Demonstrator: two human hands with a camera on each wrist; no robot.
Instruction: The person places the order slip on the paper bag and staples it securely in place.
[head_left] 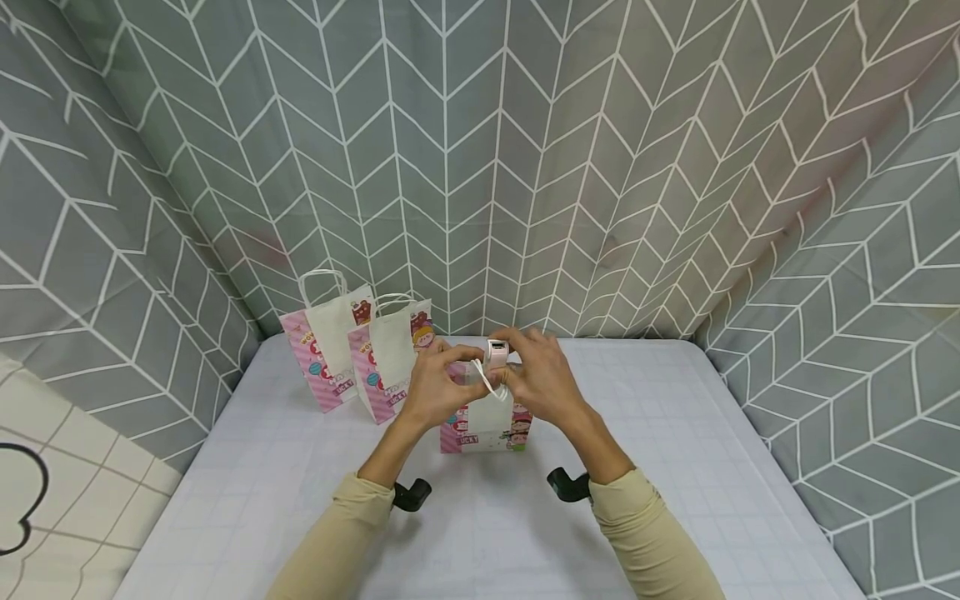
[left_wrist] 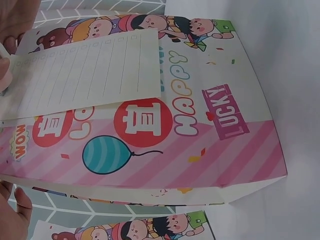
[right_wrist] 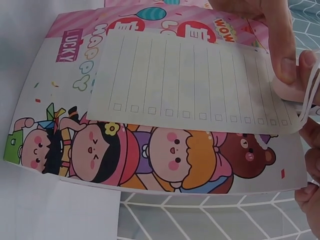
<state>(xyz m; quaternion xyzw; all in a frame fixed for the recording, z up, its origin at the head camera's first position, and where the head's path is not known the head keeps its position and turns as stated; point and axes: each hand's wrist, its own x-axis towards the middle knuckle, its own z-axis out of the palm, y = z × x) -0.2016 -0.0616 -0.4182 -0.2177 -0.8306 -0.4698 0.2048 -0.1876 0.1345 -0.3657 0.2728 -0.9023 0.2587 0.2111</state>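
Both hands meet at the top edge of the nearest paper gift bag [head_left: 455, 440], pink and white with cartoon figures. Between them stands a small pale pink stapler [head_left: 497, 355], its end slot facing up. My right hand [head_left: 543, 379] grips it with index finger on top and thumb below. From the other side, the left hand [head_left: 438, 387] pinches it between thumb and index finger. A lined checklist sheet [right_wrist: 185, 82] lies flat over the bag's front, its upper end under the stapler. The bag's white handle [head_left: 487, 380] loops forward beside the fingers.
Two similar gift bags, one at far left [head_left: 307, 367] and one nearer [head_left: 367, 379], stand upright with handles up and pale sheets on their fronts. A white cloth covers the table [head_left: 652, 400]. Grey chevron curtains [head_left: 480, 167] enclose its back and sides.
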